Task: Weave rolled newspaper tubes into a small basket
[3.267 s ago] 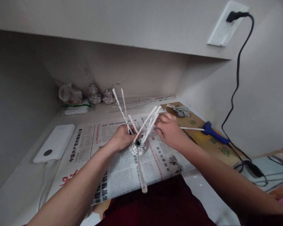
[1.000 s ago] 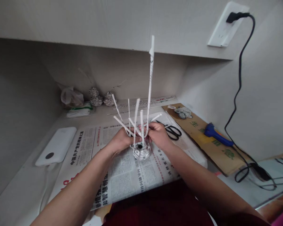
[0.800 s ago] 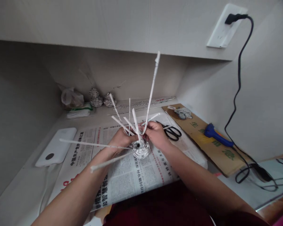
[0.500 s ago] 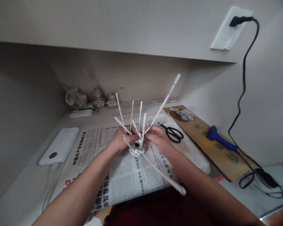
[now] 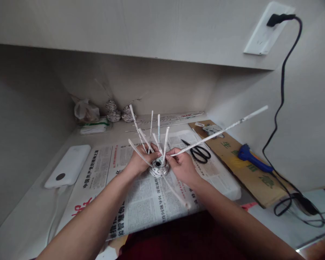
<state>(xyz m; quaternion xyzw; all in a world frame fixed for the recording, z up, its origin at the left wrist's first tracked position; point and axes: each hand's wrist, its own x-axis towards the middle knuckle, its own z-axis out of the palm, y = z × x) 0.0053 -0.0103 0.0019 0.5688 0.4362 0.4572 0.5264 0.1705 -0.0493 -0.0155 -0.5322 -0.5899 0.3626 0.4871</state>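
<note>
- Left hand (image 5: pixel 142 159) grips the rim of a round woven paper piece (image 5: pixel 159 172), over newspaper (image 5: pixel 141 206); right hand (image 5: pixel 182 166) pinches a long paper tube (image 5: pixel 212 136) beside it.
- Weaving seems in hand; the next bend likely calls for steady tension.
- Slim white stakes (image 5: pixel 166 141) fan around its ridged, dark-holed body.
- Black scissors (image 5: pixel 201 155) lie beyond.

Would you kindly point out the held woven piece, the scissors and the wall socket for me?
Woven piece (image 5: pixel 156 172): head view, on its rounded near side.
Scissors (image 5: pixel 201 155): head view, on the handles.
Wall socket (image 5: pixel 264 35): head view, on its white faceplate.
</note>
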